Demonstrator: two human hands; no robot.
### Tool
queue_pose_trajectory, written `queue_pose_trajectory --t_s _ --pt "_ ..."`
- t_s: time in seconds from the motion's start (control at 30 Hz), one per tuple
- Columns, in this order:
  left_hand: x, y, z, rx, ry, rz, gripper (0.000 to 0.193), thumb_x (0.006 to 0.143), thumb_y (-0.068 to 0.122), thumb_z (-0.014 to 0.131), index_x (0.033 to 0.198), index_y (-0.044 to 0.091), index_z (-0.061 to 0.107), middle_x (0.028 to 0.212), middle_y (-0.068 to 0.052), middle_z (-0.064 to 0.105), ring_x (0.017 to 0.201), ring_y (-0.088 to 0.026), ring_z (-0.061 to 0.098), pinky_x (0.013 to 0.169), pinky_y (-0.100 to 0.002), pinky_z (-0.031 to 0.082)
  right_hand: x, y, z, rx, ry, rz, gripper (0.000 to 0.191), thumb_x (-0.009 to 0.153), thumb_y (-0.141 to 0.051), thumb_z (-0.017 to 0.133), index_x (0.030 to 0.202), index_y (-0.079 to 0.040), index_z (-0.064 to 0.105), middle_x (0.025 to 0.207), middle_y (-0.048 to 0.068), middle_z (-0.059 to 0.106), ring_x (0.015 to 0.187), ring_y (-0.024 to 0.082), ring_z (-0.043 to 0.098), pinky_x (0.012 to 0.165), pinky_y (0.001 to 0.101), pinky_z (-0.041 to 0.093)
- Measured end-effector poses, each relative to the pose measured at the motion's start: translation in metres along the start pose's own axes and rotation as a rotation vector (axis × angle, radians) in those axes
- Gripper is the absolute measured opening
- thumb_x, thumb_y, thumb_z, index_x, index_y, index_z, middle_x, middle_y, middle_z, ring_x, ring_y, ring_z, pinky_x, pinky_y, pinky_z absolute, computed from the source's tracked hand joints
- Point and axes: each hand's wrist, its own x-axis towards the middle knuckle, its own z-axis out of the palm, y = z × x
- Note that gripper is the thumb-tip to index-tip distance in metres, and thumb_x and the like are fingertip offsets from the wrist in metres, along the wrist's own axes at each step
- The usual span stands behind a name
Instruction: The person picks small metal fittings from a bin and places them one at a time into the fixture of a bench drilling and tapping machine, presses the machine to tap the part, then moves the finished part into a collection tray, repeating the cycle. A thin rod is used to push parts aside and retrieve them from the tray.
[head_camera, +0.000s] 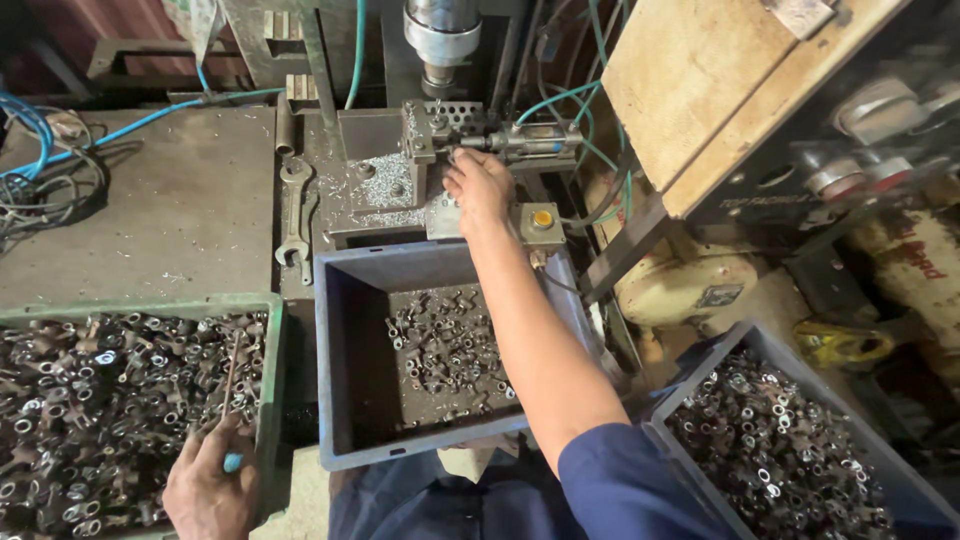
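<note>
The person's right hand (480, 185) reaches far forward to the metal clamp block (432, 135) on the drilling machine, under the shiny round spindle (441, 35). Its fingers are curled close together at the block, and they seem to pinch something small there, but the part is too tiny and hidden to tell. The left hand (208, 490) is down low at the near edge of the green tray (272, 330). Its fingers are closed around a thin rod (231, 385) with a blue tip, and the rod points up across the pile of small metal parts (90, 400) in that tray. Between the two arms sits a grey bin (345, 400) with a thinner layer of the same kind of parts on its bottom. On the far right stands another grey bin (700, 385), full of ring-shaped metal pieces. A wrench (294, 210) lies flat on the machine table, just left of a plate covered with bright metal chips. A small box with a yellow button (541, 218) sits just right of the right hand. Blue and green hoses run around the machine.
</note>
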Motion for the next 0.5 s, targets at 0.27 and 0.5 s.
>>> queue_pose_trajectory --t_s 0.27,0.5 --pt "0.0 0.008 0.0 -0.023 0.036 -0.05 0.037 0.084 0.014 0.071 0.121 0.02 0.075 0.109 -0.009 0.072 0.092 -0.031 0.071 0.087 -0.041 0.057 -0.007 -0.016 0.015 -0.104 -0.079 0.055 0.021 0.095 -0.011 0.07 0.113 -0.001 0.066 0.098 0.011 0.069 0.078 0.021 0.067 0.066 0.0316 0.056" --pt "0.002 -0.016 0.005 -0.187 0.162 -0.053 0.022 0.1 0.016 0.071 0.12 0.009 0.074 0.104 -0.015 0.073 0.085 -0.022 0.074 0.077 -0.034 0.06 -0.098 -0.085 -0.028 -0.912 -0.132 -0.455 0.032 0.098 -0.015 0.07 0.127 -0.003 0.07 0.121 0.012 0.074 0.107 0.021 0.074 0.092 0.0311 0.058"
